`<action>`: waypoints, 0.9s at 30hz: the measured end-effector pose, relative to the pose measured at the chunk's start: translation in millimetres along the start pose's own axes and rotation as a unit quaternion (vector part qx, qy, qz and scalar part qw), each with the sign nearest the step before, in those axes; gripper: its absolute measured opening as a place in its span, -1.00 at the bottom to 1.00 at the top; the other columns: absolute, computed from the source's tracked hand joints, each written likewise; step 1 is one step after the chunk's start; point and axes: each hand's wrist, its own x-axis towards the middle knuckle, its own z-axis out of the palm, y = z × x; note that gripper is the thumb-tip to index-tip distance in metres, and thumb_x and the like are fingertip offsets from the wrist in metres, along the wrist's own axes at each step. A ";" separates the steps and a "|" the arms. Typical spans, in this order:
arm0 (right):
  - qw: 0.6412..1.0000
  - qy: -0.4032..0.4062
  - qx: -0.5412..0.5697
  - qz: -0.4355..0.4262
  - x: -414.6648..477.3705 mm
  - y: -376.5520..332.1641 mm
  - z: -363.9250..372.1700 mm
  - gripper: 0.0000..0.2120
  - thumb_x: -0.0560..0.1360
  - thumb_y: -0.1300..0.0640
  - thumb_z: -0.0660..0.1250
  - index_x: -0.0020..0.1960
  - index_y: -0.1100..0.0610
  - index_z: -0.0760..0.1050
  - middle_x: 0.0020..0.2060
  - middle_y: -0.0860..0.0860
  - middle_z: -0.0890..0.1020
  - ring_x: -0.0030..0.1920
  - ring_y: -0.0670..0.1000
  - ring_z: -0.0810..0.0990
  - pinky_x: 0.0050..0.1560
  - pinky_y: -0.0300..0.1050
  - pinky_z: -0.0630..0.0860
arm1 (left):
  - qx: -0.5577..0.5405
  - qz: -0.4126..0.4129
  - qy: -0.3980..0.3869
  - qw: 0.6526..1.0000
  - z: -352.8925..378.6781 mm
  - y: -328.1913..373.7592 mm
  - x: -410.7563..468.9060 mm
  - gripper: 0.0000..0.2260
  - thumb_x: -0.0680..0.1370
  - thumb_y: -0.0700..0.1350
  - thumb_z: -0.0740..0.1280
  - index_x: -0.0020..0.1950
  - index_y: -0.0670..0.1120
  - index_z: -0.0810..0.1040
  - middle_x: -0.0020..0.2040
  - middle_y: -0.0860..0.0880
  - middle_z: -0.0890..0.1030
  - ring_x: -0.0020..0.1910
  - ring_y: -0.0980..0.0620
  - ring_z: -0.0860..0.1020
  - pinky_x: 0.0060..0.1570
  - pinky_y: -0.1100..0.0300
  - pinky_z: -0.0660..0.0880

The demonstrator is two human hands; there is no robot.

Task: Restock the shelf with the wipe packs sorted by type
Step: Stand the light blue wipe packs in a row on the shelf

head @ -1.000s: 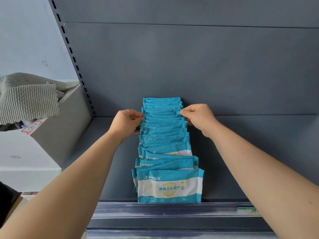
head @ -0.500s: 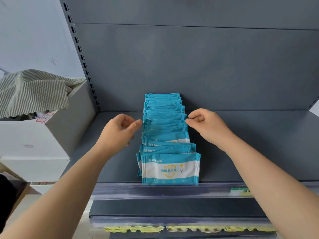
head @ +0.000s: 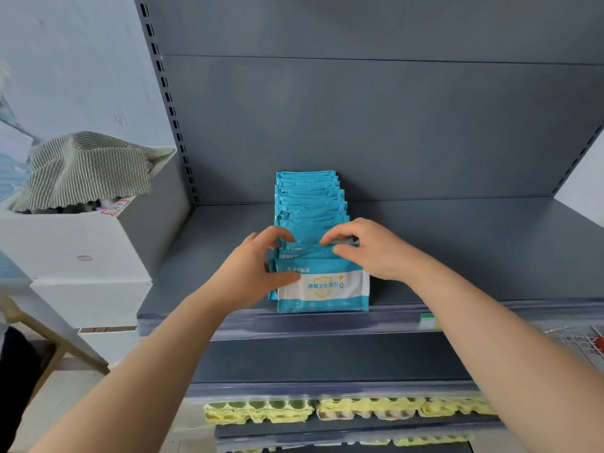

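While both hands curl over its front end, the row of wipe packs (head: 310,207) stands upright in single file, from the front edge of the shelf (head: 457,250) back to the rear panel, about mid-width. Packs are flat rectangles of crinkly teal-and-white film; the front pack (head: 327,289) has a yellow shield print. Left hand (head: 258,269) grips the front packs' left end, thumb on the printed face. Right hand (head: 369,250) pinches the top seams at the right end. The shelf is matte dark grey metal. To its left, a white cardboard box (head: 81,250) holds a ribbed striped cloth (head: 88,168). Below are yellow moulded trays (head: 359,410).
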 end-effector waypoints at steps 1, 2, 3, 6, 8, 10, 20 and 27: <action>1.000 0.005 0.001 0.002 -0.5 0.2 -0.6 -0.84 0.55 0.16 0.31 0.07 -0.01 0.61 -0.08 -0.25 0.48 -0.02 -0.22 0.46 0.03 -0.28 0.37 | -0.007 -0.006 0.011 1.000 0.4 -0.7 -1.5 -0.68 0.43 -0.03 0.49 -0.02 0.25 0.40 0.17 0.08 0.48 -0.12 0.04 0.60 -0.30 0.28 0.54; 1.000 0.017 0.006 0.005 -0.7 1.0 -0.8 -0.88 0.53 0.16 0.34 0.00 0.00 0.62 -0.11 -0.24 0.52 -0.06 -0.22 0.49 0.03 -0.25 0.40 | -0.014 -0.011 0.024 1.000 0.8 -1.5 -3.1 -0.73 0.43 -0.04 0.49 -0.07 0.21 0.42 0.15 0.08 0.51 -0.17 0.03 0.62 -0.40 0.33 0.49; 0.999 0.033 0.015 0.007 -1.2 2.2 -1.1 -0.92 0.51 0.16 0.38 -0.07 0.00 0.62 -0.15 -0.22 0.56 -0.09 -0.21 0.51 0.02 -0.23 0.42 | -0.023 -0.010 0.034 0.999 1.5 -2.0 -4.7 -0.76 0.43 -0.04 0.50 -0.10 0.18 0.45 0.14 0.08 0.53 -0.21 0.03 0.63 -0.44 0.35 0.46; 0.996 0.071 0.045 0.018 -3.2 3.9 -0.9 -0.97 0.44 0.16 0.45 -0.17 0.07 0.63 -0.16 -0.13 0.63 -0.10 -0.14 0.57 -0.02 -0.18 0.49 | -0.041 0.022 0.043 0.998 4.1 -1.6 -9.0 -0.78 0.43 -0.07 0.50 -0.09 0.18 0.51 0.25 0.11 0.49 -0.13 0.02 0.64 -0.29 0.25 0.58; 0.995 0.075 0.053 0.035 -4.5 5.1 -1.2 -0.97 0.43 0.17 0.47 -0.18 0.11 0.63 -0.12 -0.07 0.65 -0.06 -0.05 0.61 0.00 -0.09 0.56 | -0.033 0.025 0.047 0.998 4.6 0.3 -11.1 -0.82 0.44 -0.08 0.49 -0.13 0.16 0.53 0.31 0.12 0.45 -0.08 0.04 0.62 -0.27 0.32 0.56; 0.995 0.067 0.049 0.049 -5.5 6.4 -3.5 -0.95 0.43 0.19 0.46 -0.20 0.13 0.61 -0.11 -0.06 0.66 -0.05 -0.02 0.62 0.03 -0.04 0.57 | -0.027 0.009 0.043 0.999 4.2 2.0 -12.3 -0.87 0.45 -0.10 0.48 -0.16 0.06 0.54 0.34 0.09 0.45 -0.08 0.07 0.60 -0.36 0.40 0.50; 0.995 0.059 0.043 0.064 -8.9 5.6 -11.2 -0.80 0.54 0.12 0.32 -0.10 0.23 0.66 -0.34 -0.03 0.61 -0.38 -0.04 0.40 -0.38 -0.19 0.33 | -0.058 -0.021 0.079 0.995 12.4 -1.4 -13.7 -0.77 0.47 -0.10 0.45 -0.14 0.03 0.39 0.23 0.11 0.50 0.00 0.07 0.57 -0.37 0.33 0.54; 0.997 0.052 0.041 0.039 -9.9 3.2 -9.8 -0.83 0.56 0.13 0.31 0.00 0.10 0.67 0.06 -0.05 0.67 -0.01 0.05 0.64 -0.01 -0.04 0.61 | -0.084 -0.045 0.004 0.995 8.1 0.4 -8.3 -0.34 0.49 -0.15 0.44 0.47 0.20 0.21 0.24 0.13 0.41 0.15 0.01 0.53 -0.20 0.17 0.62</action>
